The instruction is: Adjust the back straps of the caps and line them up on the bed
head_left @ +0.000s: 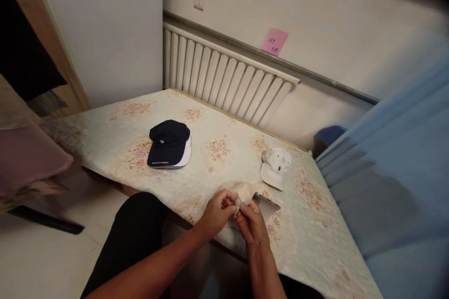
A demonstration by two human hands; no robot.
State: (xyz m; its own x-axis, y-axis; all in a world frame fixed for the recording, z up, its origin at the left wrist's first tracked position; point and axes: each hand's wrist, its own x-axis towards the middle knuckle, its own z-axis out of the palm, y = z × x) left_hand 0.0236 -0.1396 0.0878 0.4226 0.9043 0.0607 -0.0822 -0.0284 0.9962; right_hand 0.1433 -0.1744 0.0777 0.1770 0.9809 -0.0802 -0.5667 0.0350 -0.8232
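Observation:
A beige cap (245,192) lies at the near edge of the flowered bed (115,131), with its grey brim (267,205) pointing right. My left hand (218,212) and my right hand (253,225) meet at the cap's back, and the fingers of both pinch its fabric or strap. Further left on the bed, a navy cap (167,140) is stacked on a white cap (185,155). Another white cap (276,167) with a small dark logo sits just beyond my hands to the right.
A white radiator (224,77) runs along the wall behind the bed, with a pink note (274,41) and a socket (199,1) above it. Blue cloth (396,173) hangs at the right. A pink cushion (28,156) lies at the left. My dark-trousered knee (136,229) is below the bed's edge.

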